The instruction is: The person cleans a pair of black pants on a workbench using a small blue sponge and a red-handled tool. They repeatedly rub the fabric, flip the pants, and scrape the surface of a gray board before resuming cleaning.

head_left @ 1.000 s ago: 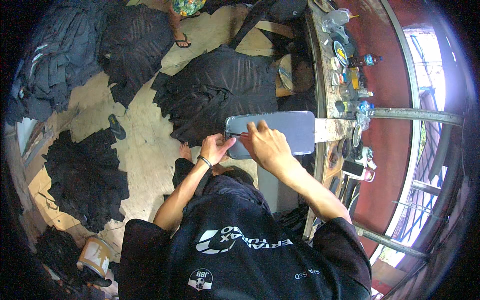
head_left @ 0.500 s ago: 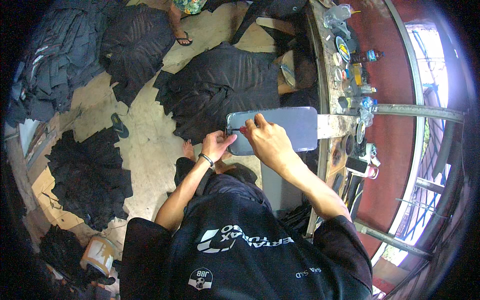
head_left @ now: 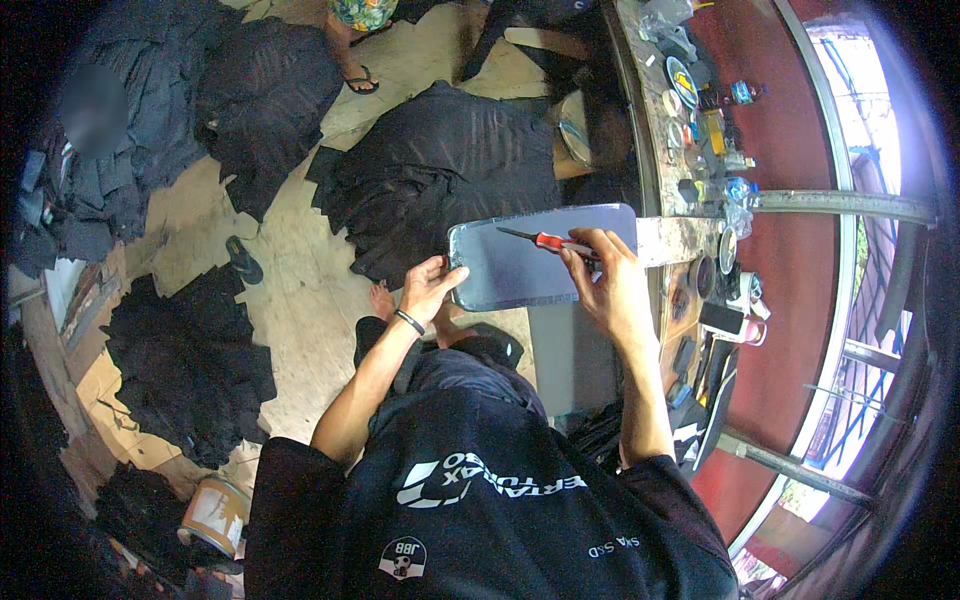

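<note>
A grey-blue rectangular sheet (head_left: 520, 265) with rounded corners lies flat in front of me, one end resting on the workbench (head_left: 680, 240). My left hand (head_left: 430, 288) grips its near left edge. My right hand (head_left: 605, 280) holds a red-handled cutting tool (head_left: 550, 241) whose thin dark tip lies on the sheet and points left. A dark band sits on my left wrist.
Piles of black fabric (head_left: 440, 175) cover the floor to the left and ahead. Another person's sandalled foot (head_left: 360, 75) stands at the top. Small tins, bottles and tools crowd the bench (head_left: 700, 130). A tin can (head_left: 212, 515) sits at lower left, a loose sandal (head_left: 243, 260) on the floor.
My right hand has drawn back to the right along the sheet, uncovering the red-handled tool. My left hand keeps its grip on the sheet's edge.
</note>
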The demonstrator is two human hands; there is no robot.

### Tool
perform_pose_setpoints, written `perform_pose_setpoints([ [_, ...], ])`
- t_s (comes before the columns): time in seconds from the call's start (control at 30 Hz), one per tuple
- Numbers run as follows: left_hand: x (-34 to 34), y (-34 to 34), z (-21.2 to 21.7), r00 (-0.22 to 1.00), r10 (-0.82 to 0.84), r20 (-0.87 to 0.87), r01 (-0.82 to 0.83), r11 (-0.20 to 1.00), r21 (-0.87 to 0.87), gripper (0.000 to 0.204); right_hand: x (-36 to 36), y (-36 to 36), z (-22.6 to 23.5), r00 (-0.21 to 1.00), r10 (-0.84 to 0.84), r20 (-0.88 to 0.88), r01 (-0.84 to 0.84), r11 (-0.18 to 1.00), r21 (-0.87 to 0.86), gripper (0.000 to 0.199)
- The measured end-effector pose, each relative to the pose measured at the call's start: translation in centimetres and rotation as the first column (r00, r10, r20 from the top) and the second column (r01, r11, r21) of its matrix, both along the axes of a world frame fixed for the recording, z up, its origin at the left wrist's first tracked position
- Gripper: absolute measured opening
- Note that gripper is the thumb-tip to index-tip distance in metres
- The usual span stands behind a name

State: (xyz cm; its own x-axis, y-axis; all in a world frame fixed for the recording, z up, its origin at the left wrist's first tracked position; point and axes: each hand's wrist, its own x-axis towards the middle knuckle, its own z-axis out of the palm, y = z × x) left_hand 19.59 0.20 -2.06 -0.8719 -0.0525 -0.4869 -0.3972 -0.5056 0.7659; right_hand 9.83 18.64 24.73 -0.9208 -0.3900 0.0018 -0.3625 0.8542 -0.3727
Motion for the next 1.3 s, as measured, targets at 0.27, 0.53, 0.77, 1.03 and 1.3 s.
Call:
perform_pose_setpoints([
  [0.27, -0.2, -0.8, -0.6, 0.987, -0.127, 0.099, 0.144, 0.971, -0.191, 0.037, 2.3, 6.4, -6.5, 0.943, -0.331, 0.041, 0.327, 0.891, -0.316, 0.034],
  [0.53, -1.9, -3.1, 1.4, 0.973, 0.141, -0.182, -0.226, 0.730, -0.645, 0.033, 9.4, 16.4, -13.6, 0.514, -0.480, 0.711, 0.808, -0.007, -0.589, 0.040],
  [0.77, -11.7, 5.3, 7.6, 0.693, -0.645, -0.322, -0.165, 0.293, -0.942, 0.038, 2.2, 30.4, -16.6, 0.323, -0.875, 0.360, 0.923, 0.207, -0.326, 0.046],
  [1.03, -16.3, 15.1, 8.1, 0.674, -0.712, 0.194, 0.085, -0.186, -0.979, 0.094, -27.9, 43.9, -19.4, 0.245, -0.968, 0.057, 0.911, 0.210, -0.354, 0.049],
  [1.3, -16.8, 15.7, 6.9, 0.752, -0.657, 0.058, 0.033, -0.050, -0.998, 0.056, -25.7, 40.6, -19.1, 0.286, -0.952, -0.111, 0.697, 0.286, -0.657, 0.051],
])
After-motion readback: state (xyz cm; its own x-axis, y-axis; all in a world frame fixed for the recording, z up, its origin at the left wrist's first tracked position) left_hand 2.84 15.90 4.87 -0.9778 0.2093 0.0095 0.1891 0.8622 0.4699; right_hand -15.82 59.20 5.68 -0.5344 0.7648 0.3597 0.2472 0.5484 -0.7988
